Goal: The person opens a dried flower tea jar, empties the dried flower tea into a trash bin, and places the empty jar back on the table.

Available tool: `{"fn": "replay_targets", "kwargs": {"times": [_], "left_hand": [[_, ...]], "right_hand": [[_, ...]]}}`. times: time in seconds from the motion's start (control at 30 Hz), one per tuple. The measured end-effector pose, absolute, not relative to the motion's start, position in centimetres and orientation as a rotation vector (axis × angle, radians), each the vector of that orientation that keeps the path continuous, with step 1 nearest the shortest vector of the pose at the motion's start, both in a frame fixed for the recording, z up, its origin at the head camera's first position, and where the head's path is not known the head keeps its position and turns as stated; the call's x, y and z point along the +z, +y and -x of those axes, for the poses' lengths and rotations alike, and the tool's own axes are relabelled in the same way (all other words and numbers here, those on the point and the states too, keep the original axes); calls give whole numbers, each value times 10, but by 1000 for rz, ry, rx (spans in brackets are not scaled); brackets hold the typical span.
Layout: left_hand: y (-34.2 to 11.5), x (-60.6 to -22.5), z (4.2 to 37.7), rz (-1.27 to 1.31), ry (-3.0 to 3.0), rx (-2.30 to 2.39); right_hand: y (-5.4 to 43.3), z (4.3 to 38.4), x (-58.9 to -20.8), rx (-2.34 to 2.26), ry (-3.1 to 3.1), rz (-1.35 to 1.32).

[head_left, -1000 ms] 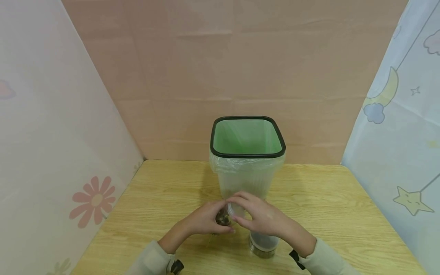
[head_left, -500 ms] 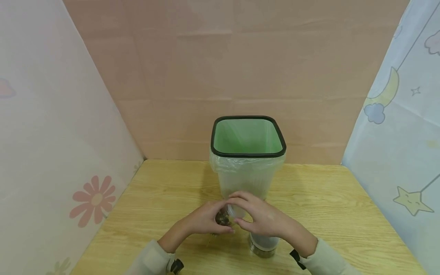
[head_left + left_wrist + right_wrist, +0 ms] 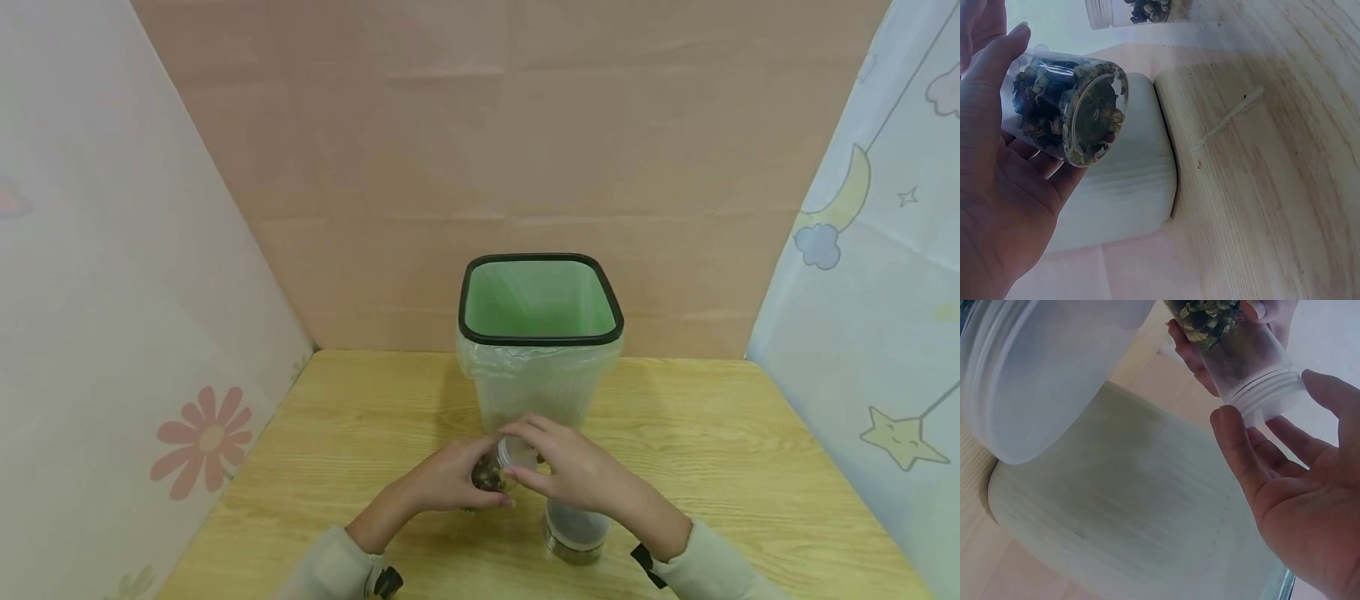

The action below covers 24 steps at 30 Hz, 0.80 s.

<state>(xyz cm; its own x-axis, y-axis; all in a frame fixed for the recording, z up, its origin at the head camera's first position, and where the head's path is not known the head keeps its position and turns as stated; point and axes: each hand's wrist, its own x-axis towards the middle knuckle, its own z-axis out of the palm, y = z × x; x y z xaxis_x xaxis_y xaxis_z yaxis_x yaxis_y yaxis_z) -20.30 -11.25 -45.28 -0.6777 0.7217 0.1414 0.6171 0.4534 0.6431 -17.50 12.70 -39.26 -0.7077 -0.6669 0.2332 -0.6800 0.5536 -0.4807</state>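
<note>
Clear jar (image 3: 1063, 106), packed with dried dark-and-pale bits (image 3: 1035, 119), lies on its side in the grip of both hands, raised off the bench (image 3: 697, 433) and just in front of the bin (image 3: 536, 396). Its base, with most of the contents, lies toward the left hand (image 3: 446, 479); its translucent ridged end (image 3: 1266, 390) points toward the right hand (image 3: 577, 475). The left fingers and thumb curl round the body. The right fingers and thumb arch over the ridged end and pinch its edge, with the palm well apart from it.

I take the step in hand to be work at that end of the jar, perhaps turning or easing a cap; whether the ridges belong to a cap or to a bare threaded neck I cannot tell. From here, the next move calls for a firm, steady left hold while the right fingers bear evenly round the rim. If the end is uncovered, tipping it further downward could spill the bits.

A second jar (image 3: 576, 542) stands upright on the bench near the right hand, its upper part hidden beneath that hand in the head view. A forearm brushing it could knock it over.
</note>
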Motion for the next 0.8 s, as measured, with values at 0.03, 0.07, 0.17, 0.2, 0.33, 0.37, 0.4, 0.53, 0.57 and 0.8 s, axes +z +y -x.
{"fn": "replay_targets", "kwargs": {"times": [0.03, 0.07, 0.17, 0.2, 0.33, 0.37, 0.4, 0.53, 0.57, 0.8], "left_hand": [[-112, -453, 203, -1180, 2552, 1021], [-112, -453, 203, -1178, 2554, 1020], [-113, -454, 203, -1191, 2559, 1013], [-113, -455, 203, -1197, 2556, 1015], [-114, -456, 204, -1232, 2543, 1022], [-114, -456, 204, -1240, 2541, 1023], [-114, -456, 204, -1244, 2538, 1026], [-115, -455, 203, -1243, 2524, 1045], [-115, -455, 203, -1238, 2523, 1050], [-116, -454, 203, -1204, 2540, 1041]], "right_hand": [[127, 175, -393, 874, -2743, -1199], [126, 175, -393, 875, -2735, -1206], [126, 175, -394, 845, -2702, -1240], [126, 175, -394, 833, -2693, -1257], [127, 175, -395, 818, -2662, -1328], [127, 175, -395, 824, -2655, -1342], [127, 175, -395, 829, -2650, -1353], [127, 174, -394, 829, -2643, -1362], [127, 174, -394, 822, -2646, -1359], [124, 176, -394, 782, -2657, -1288]]}}
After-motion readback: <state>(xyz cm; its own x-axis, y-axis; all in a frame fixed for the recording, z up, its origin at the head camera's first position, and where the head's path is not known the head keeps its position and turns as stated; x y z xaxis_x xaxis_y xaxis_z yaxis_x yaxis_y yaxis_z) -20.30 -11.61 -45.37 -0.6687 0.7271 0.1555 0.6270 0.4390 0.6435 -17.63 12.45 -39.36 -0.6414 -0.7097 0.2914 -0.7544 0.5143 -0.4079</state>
